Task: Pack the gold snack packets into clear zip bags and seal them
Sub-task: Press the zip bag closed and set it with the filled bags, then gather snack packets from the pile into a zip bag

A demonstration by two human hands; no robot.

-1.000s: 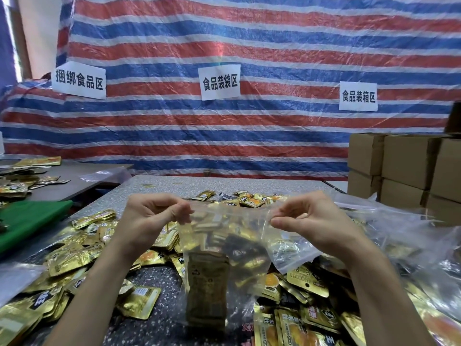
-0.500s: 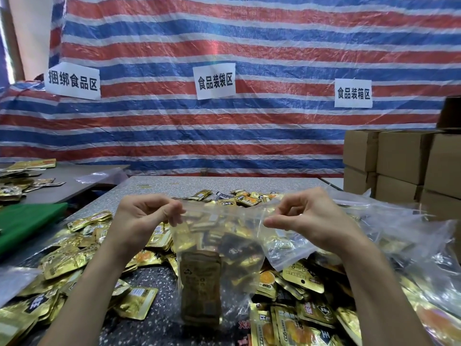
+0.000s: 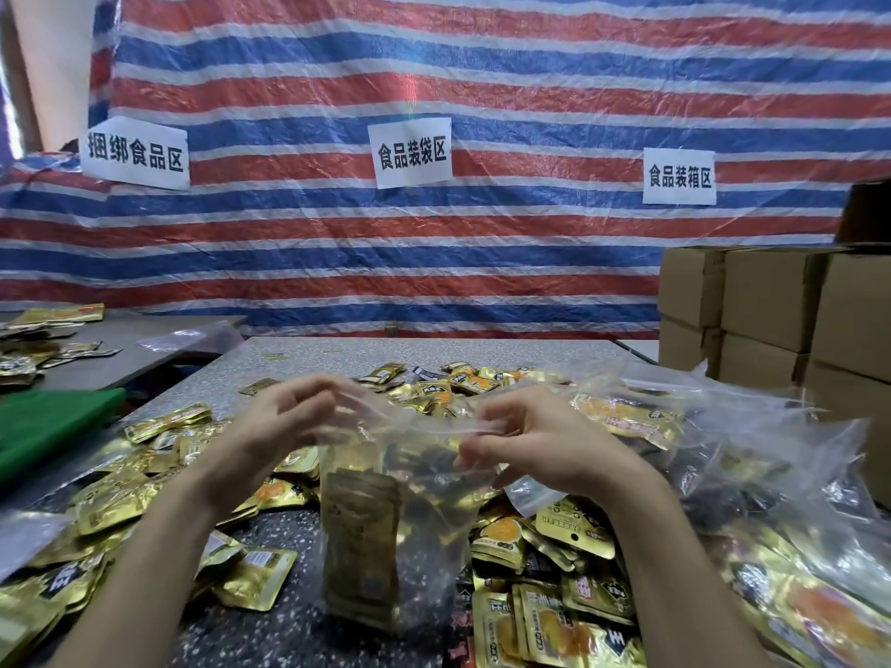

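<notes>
I hold a clear zip bag [image 3: 434, 503] upright over the speckled table [image 3: 434, 351]; a stack of gold snack packets [image 3: 361, 547] stands inside it. My left hand [image 3: 260, 436] is at the bag's top left corner, blurred by motion, its fingertips closed on the plastic edge. My right hand [image 3: 545, 445] pinches the bag's top strip near the middle. Loose gold packets [image 3: 554, 629] lie heaped on the table all around the bag.
Large clear plastic bags [image 3: 752, 455] holding more gold packets lie at the right. Cardboard boxes [image 3: 771, 306] are stacked at the back right. A green sheet [image 3: 48, 426] and a second table [image 3: 144, 351] with packets stand at the left. A striped tarp hangs behind.
My right hand has slid left along the bag's top edge toward the middle. My left hand stays at the left corner, its fingers now blurred. The bag has dropped slightly.
</notes>
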